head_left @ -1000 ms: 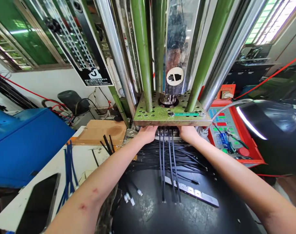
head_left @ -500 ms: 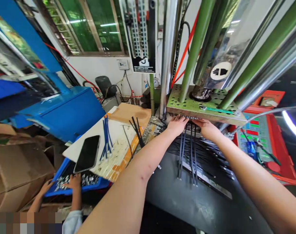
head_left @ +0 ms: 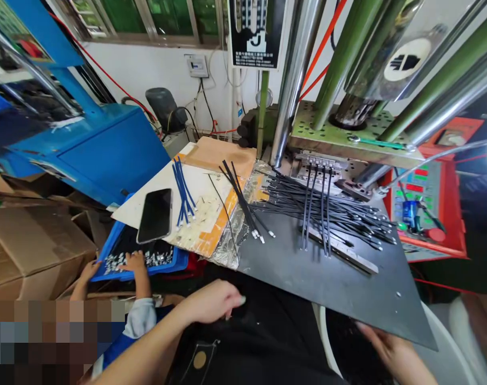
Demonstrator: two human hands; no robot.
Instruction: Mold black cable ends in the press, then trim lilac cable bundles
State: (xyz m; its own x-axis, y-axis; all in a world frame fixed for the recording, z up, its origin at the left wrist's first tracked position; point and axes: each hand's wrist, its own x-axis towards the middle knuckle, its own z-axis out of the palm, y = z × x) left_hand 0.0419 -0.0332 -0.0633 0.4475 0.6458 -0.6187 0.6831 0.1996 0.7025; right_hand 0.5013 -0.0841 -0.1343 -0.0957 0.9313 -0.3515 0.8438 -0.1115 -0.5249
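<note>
My left hand (head_left: 217, 302) hangs over my dark clothing, near the front edge of the black worktop (head_left: 291, 272), its fingers curled in with nothing seen in them. Low on the right, my right hand (head_left: 393, 350) is at the worktop's front edge, blurred, its fingers partly under the edge. Both hands are apart from the press. Several black cables (head_left: 326, 214) run out of a metal mould (head_left: 317, 167) below the green press plate (head_left: 347, 140). A heap of black cables (head_left: 359, 219) lies around them, and a metal bar (head_left: 347, 254) lies under their ends.
Left of the worktop, a board (head_left: 209, 203) carries a phone (head_left: 155, 214), blue cables (head_left: 182, 192) and black cables (head_left: 243, 200). Another person's hands (head_left: 134, 263) reach into a blue tray (head_left: 179, 262). A red control box (head_left: 447, 214) stands right.
Both my hands have left the mould and come back toward me, the left to my lap, the right to the worktop's edge. The view has shifted; the cables in the mould now show fully.
</note>
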